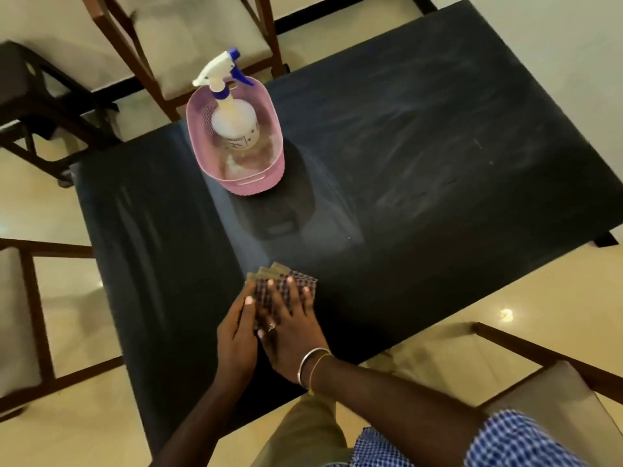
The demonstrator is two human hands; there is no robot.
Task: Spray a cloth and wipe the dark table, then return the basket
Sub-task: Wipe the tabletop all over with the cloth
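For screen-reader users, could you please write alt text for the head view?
A right hand presses a checked cloth on a dark table, left hand at its edge. Behind, a spray bottle stands in a pink basket.

No legible text anywhere in view. Spray bottle, standing in pink basket: pale label low on its body, a boxed outline and a few dark marks, print too small and blurred to read. No brand, number or sign made out elsewhere.
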